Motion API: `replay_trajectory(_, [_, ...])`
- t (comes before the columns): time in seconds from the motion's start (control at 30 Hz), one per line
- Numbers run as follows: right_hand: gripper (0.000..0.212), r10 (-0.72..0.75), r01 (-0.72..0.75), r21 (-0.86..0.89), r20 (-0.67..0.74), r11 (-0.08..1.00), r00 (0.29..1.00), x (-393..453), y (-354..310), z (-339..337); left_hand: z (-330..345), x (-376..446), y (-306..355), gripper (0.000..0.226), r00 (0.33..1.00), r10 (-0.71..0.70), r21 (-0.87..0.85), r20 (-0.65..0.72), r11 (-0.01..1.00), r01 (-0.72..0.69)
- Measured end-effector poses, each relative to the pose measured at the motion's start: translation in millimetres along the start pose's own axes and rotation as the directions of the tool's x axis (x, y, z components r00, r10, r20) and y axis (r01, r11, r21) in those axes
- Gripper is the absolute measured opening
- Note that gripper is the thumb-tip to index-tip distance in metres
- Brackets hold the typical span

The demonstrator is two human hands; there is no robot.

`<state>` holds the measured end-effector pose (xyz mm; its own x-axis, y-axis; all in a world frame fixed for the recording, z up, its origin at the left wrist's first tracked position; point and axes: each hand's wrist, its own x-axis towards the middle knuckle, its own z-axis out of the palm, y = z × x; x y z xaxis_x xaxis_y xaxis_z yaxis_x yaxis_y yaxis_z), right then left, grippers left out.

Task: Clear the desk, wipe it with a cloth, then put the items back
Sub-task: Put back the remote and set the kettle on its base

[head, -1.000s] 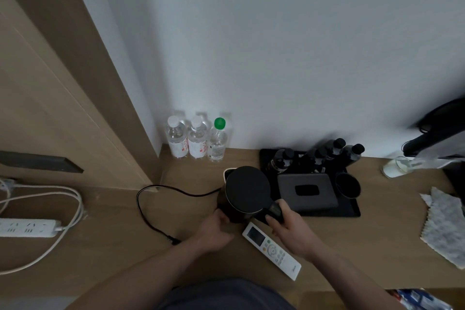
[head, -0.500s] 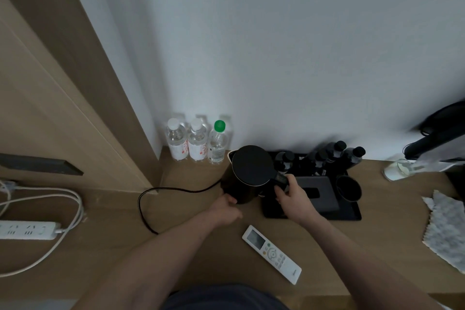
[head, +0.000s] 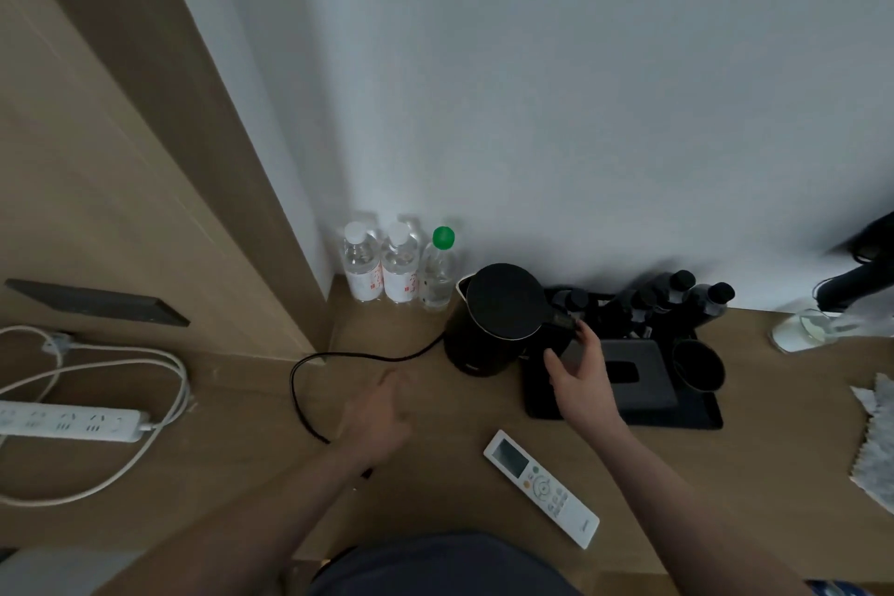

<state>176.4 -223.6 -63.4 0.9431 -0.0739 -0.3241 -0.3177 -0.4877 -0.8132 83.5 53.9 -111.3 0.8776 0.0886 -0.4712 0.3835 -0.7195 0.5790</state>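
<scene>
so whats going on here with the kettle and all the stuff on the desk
A person is at a wooden desk putting things in place. The right hand is at the handle of the black kettle, which stands on the desk between three water bottles and a black tray. The left hand hovers open and blurred above the kettle's black cord, holding nothing. A white remote lies near the front edge, and a cloth lies at the far right.
</scene>
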Motion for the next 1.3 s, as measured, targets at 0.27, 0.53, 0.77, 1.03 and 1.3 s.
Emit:
replay_trajectory(0.27, [0.071, 0.075, -0.047, -0.259, 0.1, 0.965, 0.992, -63.4, 67.6, 16.6, 48.5, -80.9, -117.4, 0.093, 0.931, -0.357, 0.069, -0.074, 0.929, 0.362])
replay_trajectory(0.53, [0.061, 0.129, -0.078, -0.401, 0.102, 0.913, 0.986, -103.8, 102.9, 14.8, 42.2, -25.8, -52.9, 0.081, 0.984, -0.139, 0.127, 0.11, 0.984, 0.125])
replay_trajectory(0.77, [0.052, 0.167, -0.098, -0.524, 0.087, 0.846, 0.982, -119.8, 114.1, 7.9, 25.2, 18.7, -1.0, 0.053, 0.96, -0.029, 0.248, 0.277, 0.968, -0.042])
replay_trajectory(1.03, [0.064, 0.211, -0.017, -0.684, 0.201, 0.73, 0.957, -114.5, 133.4, -1.1, 40.6, -13.7, -20.7, 0.077, 0.964, 0.001, 0.312, 0.264, 0.946, -0.086])
replay_trajectory(1.3, [0.05, 0.176, 0.122, -0.72, 0.325, 0.684, 0.929, -92.1, 151.9, -17.0, 100.7, -59.2, -30.4, 0.097, 0.991, -0.034, 0.415, 0.131, 0.909, -0.024])
